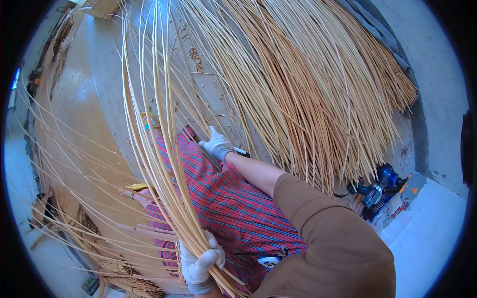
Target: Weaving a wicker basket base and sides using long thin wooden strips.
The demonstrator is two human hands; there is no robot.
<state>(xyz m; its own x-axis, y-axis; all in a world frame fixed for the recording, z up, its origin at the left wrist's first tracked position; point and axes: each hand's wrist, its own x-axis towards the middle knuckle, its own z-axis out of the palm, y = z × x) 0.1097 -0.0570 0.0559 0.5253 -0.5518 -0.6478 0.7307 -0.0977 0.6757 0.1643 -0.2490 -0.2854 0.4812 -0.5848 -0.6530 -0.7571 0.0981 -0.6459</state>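
Note:
My left hand, in a white glove, is closed around a bundle of long pale cane rods. The rods rise past my lap toward the top of the view, and their lower ends pass out beside my body. My right hand, also gloved in white, is beside my knee at the edge of the red plaid cloth. Its thumb stands apart from the fingers, and I see nothing held in it. Several thin loose rods lie just beyond its fingertips.
Large piles of rods cover the floor to the right. A cordless drill lies by their near ends. Thin rods fan out at left from wooden slats. Short offcuts are scattered ahead. A yellow sandal shows beyond the cloth.

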